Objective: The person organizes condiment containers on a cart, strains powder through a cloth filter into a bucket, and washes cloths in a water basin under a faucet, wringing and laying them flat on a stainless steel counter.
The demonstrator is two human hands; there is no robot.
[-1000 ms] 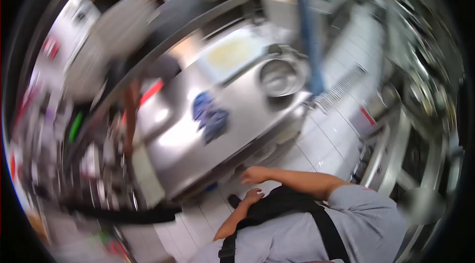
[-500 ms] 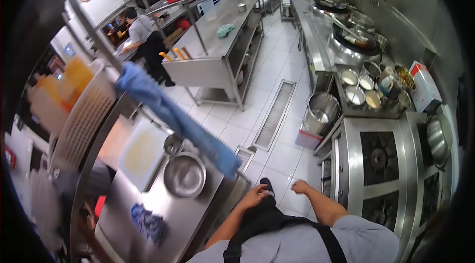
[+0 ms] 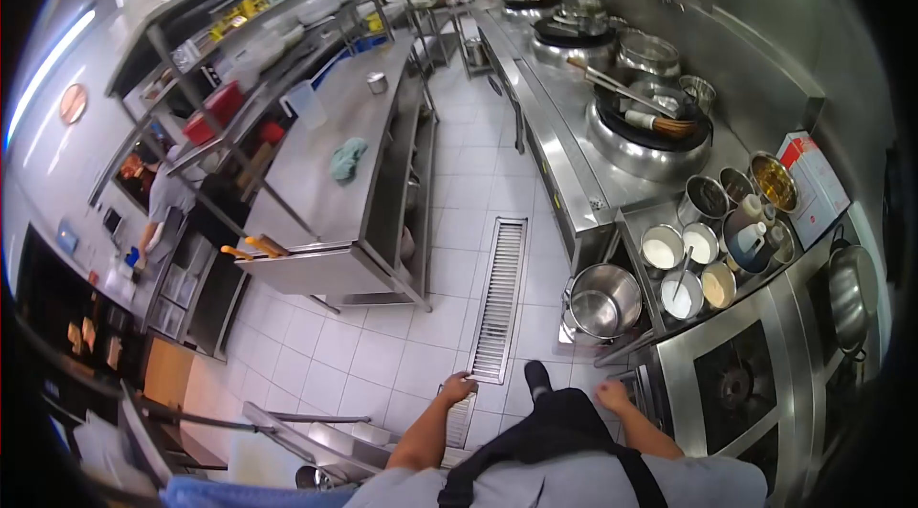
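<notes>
My left hand (image 3: 457, 386) hangs low over the floor drain grate (image 3: 497, 302), its fingers loosely curled; whether it holds anything is too small to tell. On the other side, my right hand (image 3: 612, 394) is lowered near the front of the stove (image 3: 732, 384), fingers curled in. Between them show my dark shoe (image 3: 537, 377) and black apron (image 3: 555, 422). A large steel pot (image 3: 603, 301) stands above and beside my right hand. Right of the pot are several seasoning containers (image 3: 680, 294) on a steel counter.
At left a steel table (image 3: 325, 192) carries a green cloth (image 3: 348, 160), a clear jug (image 3: 306, 104) and a small pot (image 3: 377, 82). Woks (image 3: 650, 140) line the right counter. Another person (image 3: 172, 197) stands at the far left. A blue cloth (image 3: 229, 492) hangs at the bottom left.
The view has swung round from the counter with the bowl and cutting board to the aisle. That counter has slid to the bottom left edge. My hands remain low in front of me.
</notes>
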